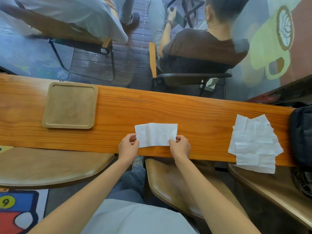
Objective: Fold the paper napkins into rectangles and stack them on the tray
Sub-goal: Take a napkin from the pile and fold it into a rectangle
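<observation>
So the long counter [118, 108] runs left to right across the view. The tray [70, 105] sits on it toward the left, near the far edge. The folded napkin [156, 134] lies around the middle by the near edge, with the left hand [128, 146] on its left corner and the right hand [181, 146] on its right. Well off to the right there's the pile of unfolded napkins [255, 142], hanging over the near edge, and a bag [302, 132] just right of that.
</observation>
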